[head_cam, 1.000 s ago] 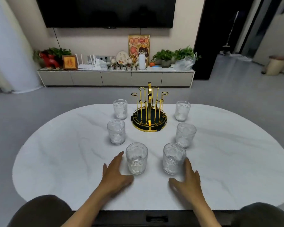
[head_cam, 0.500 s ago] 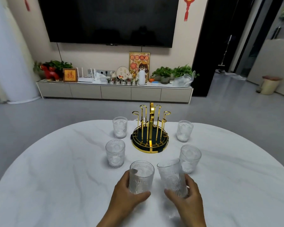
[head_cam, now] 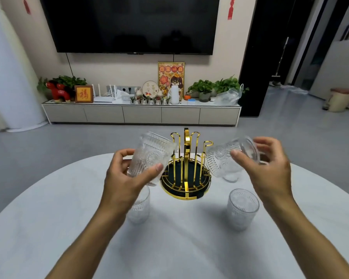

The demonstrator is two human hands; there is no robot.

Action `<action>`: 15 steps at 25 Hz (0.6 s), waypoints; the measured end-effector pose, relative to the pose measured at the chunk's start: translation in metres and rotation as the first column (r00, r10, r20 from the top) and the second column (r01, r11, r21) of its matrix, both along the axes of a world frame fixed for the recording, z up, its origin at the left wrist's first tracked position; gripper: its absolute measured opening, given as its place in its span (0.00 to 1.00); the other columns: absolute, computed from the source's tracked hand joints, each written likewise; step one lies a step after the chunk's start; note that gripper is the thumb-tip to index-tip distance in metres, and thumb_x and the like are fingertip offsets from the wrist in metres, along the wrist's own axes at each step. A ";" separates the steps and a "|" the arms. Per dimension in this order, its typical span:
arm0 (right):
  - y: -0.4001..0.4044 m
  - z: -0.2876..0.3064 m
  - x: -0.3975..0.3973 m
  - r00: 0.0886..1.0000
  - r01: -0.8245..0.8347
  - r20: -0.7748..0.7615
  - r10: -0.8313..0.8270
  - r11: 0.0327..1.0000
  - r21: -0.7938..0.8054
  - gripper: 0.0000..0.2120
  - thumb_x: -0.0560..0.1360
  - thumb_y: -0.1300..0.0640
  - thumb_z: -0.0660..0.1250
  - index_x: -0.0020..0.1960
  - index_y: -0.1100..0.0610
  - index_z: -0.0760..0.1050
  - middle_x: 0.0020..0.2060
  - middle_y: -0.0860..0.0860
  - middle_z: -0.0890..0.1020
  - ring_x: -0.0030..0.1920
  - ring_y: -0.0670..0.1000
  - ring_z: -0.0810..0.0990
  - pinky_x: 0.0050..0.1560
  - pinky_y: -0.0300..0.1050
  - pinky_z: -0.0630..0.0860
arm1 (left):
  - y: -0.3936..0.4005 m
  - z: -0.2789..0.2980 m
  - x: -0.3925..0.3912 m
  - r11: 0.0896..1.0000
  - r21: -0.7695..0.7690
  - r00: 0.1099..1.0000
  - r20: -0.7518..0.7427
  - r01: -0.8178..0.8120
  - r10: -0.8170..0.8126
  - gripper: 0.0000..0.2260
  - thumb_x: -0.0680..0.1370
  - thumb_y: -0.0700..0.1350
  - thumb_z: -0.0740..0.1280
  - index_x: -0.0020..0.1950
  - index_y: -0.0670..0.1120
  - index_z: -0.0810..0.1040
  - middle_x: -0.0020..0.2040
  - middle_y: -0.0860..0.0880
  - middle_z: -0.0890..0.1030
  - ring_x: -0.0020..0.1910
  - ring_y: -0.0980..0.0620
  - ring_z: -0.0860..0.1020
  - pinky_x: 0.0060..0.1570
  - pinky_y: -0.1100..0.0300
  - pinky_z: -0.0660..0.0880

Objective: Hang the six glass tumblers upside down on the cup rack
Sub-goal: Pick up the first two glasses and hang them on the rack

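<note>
A gold cup rack with a dark round base stands mid-table, all its hooks bare. My left hand holds a ribbed glass tumbler in the air just left of the rack, tilted a little with its mouth up. My right hand holds a second tumbler just right of the rack, tipped on its side with the mouth toward the rack. Two more tumblers stand upright on the table, one at the front left partly behind my left wrist, one at the front right. Another glass rim shows behind the right tumbler.
The white marble table is oval, with its far edge just behind the rack. Beyond it lie grey floor, a low TV cabinet with plants and ornaments, and a wall-mounted TV.
Both hands have lifted their tumblers off the table and carried them up to either side of the rack. The right tumbler has tipped onto its side. The camera has tilted upward.
</note>
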State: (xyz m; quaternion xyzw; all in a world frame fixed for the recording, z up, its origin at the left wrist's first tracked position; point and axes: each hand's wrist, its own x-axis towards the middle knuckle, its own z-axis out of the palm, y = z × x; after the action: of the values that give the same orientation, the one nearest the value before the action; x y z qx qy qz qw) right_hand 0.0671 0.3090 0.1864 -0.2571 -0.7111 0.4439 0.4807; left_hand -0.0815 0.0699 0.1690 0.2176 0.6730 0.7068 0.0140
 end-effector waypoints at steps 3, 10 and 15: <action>0.018 0.009 -0.036 0.976 -0.049 0.219 -0.010 0.963 0.264 0.23 0.64 0.42 0.77 0.56 0.48 0.76 0.49 0.48 0.83 0.50 0.53 0.80 0.46 0.49 0.79 | 0.002 -0.010 -0.007 0.997 0.071 0.998 0.049 -0.040 0.037 0.29 0.58 0.59 0.80 0.55 0.57 0.75 0.48 0.51 0.86 0.44 0.51 0.85 0.35 0.64 0.79; 0.027 -0.021 -0.092 0.872 -0.219 0.490 0.012 0.903 0.369 0.26 0.67 0.45 0.75 0.61 0.52 0.76 0.58 0.52 0.81 0.60 0.56 0.75 0.55 0.51 0.72 | -0.001 -0.038 -0.007 0.995 0.066 0.991 0.115 -0.078 0.070 0.29 0.57 0.59 0.80 0.55 0.58 0.77 0.46 0.54 0.85 0.43 0.54 0.85 0.33 0.68 0.77; 0.021 -0.043 -0.099 0.818 -0.267 0.575 0.003 0.888 0.375 0.24 0.66 0.48 0.76 0.60 0.52 0.76 0.57 0.53 0.82 0.56 0.57 0.75 0.47 0.49 0.74 | -0.003 -0.042 -0.006 0.997 0.041 0.991 0.116 -0.067 0.062 0.27 0.58 0.59 0.79 0.54 0.60 0.76 0.52 0.51 0.83 0.46 0.53 0.84 0.33 0.68 0.77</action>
State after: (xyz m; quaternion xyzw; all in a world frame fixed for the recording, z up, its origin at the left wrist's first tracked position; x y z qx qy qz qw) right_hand -0.0320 0.3297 0.1436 -0.2081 -0.9183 0.2107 0.2629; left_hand -0.0876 0.0668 0.1269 0.1549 0.6617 0.7332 0.0249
